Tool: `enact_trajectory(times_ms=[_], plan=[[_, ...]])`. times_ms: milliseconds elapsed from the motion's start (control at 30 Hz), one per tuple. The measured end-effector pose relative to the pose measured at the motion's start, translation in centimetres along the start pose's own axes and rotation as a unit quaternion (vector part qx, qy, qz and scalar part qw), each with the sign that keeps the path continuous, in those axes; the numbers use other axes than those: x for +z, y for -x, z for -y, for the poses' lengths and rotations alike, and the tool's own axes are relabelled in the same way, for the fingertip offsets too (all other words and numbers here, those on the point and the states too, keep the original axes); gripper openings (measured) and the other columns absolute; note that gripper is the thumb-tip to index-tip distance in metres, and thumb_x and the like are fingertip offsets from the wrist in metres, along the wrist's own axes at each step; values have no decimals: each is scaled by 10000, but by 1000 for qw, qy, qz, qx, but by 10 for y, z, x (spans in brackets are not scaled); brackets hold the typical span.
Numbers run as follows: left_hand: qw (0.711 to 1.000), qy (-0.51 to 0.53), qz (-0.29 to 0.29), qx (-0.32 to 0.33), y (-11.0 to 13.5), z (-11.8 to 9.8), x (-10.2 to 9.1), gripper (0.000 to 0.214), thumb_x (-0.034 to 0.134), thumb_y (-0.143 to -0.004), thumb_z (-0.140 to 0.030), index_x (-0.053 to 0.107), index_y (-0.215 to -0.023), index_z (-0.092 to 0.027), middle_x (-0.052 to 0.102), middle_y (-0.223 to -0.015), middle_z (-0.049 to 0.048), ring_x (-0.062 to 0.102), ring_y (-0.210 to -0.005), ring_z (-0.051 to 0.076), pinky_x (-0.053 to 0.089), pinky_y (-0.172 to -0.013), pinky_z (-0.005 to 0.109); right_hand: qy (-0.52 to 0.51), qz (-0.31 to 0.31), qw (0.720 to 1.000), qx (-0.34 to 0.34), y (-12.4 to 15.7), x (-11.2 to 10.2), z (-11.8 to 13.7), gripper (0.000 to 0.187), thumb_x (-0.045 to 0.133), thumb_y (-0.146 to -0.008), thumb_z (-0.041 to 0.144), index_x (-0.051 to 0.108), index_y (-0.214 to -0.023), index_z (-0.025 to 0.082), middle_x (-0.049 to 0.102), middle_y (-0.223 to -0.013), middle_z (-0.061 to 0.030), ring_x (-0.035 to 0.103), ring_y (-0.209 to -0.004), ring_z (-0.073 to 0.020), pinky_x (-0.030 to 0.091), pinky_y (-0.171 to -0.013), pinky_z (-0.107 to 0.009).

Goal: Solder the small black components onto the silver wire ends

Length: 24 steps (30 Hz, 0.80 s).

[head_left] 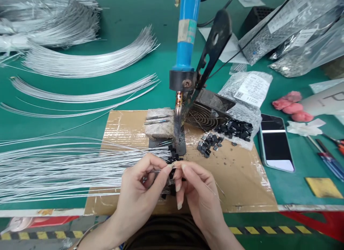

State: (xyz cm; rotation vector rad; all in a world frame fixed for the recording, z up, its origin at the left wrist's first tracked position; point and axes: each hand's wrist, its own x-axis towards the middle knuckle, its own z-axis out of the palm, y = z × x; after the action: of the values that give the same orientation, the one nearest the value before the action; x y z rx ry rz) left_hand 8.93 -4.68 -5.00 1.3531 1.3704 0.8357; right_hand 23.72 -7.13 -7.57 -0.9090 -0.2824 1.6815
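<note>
Below frame centre, my left hand (pixel 142 189) and right hand (pixel 200 194) pinch a thin, grey, partly hidden wire (pixel 173 167) near a blue-handled metal soldering iron (pixel 184 58) that, if hot, could burn whichever slips.

Smartphone (pixel 276 144) near pink bundle (pixel 292 108) on green tabletop (pixel 131 11)

Something tiny (pixel 173 166) is pinched between the left hand (pixel 143 194) and right hand (pixel 201 198), just in front of a blue soldering iron (pixel 185 53). Loads of white wires (pixel 80 163) are spread out, plus black bits (pixel 207 142) piled on cardboard (pixel 236 185).
</note>
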Motion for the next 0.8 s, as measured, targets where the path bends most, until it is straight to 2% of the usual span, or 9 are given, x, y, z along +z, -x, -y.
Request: enact_trajectory(times_ms=[100, 300, 533, 800], plan=[[1000, -1, -2, -7, -1, -5, -1, 174, 686, -980, -296, 692, -832, -204, 674, -668, -15, 569, -564, 111, 389, -507, 214, 17, 1, 1000, -18, 1, -3, -1, 188, 814, -912, 363, 873, -969, 194, 729, -736, -16, 641, -512, -91, 588, -400, -158], [1000, -8, -7, 2, 1, -1, -1, 136, 677, -992, -276, 688, -873, -212, 679, -681, -20, 587, -574, 118, 400, -517, 221, 79, -13, 997, -20, 4, -4, -2, 139, 837, -906, 337, 862, -936, 203, 732, -675, -1, 662, -444, -93, 586, -431, -175], [999, -32, -12, 39, 2, 0, -2, 133, 683, -988, -239, 708, -859, -215, 693, -700, -13, 604, -579, 117, 404, -524, 228, 90, -16, 995, -25, 4, -4, 0, 146, 834, -913, 349, 852, -898, 205, 727, -659, 7, 664, -436, -92, 571, -428, -175], [998, -53, -4, 36, 3, -1, -3, 148, 676, -995, -249, 706, -853, -218, 669, -685, -21, 542, -555, 109, 375, -516, 237, 78, -10, 997, -26, 3, -4, 2, 130, 846, -901, 325, 839, -877, 198, 735, -674, 12, 652, -434, -81, 574, -429, -172]])
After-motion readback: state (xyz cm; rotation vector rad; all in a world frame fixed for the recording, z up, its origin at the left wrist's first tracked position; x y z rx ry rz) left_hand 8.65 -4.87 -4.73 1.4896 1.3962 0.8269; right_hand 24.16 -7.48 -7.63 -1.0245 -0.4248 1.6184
